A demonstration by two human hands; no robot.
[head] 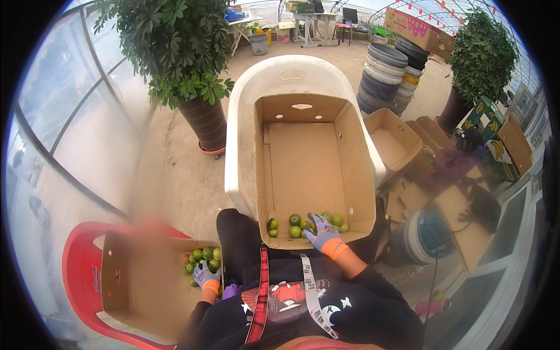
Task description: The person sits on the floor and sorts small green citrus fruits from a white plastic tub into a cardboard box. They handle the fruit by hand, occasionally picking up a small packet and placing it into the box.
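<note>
My left hand (205,276), in a grey-blue glove with an orange cuff, rests on a heap of green tomatoes (208,253) in the left cardboard box (144,280). A few of these tomatoes look reddish. My right hand (324,232), gloved alike, reaches into the larger cardboard box (306,166) in front of me. Its fingers are over a row of green tomatoes (295,219) along the near wall. Whether either hand grips a tomato is hidden beneath the gloves.
A white plastic chair (239,144) supports the front box; a red plastic chair (76,258) supports the left one. Potted plants (203,122), stacked buckets (380,78) and another open box (391,139) stand beyond. At right are a bucket (411,236) and a blurred person (455,164).
</note>
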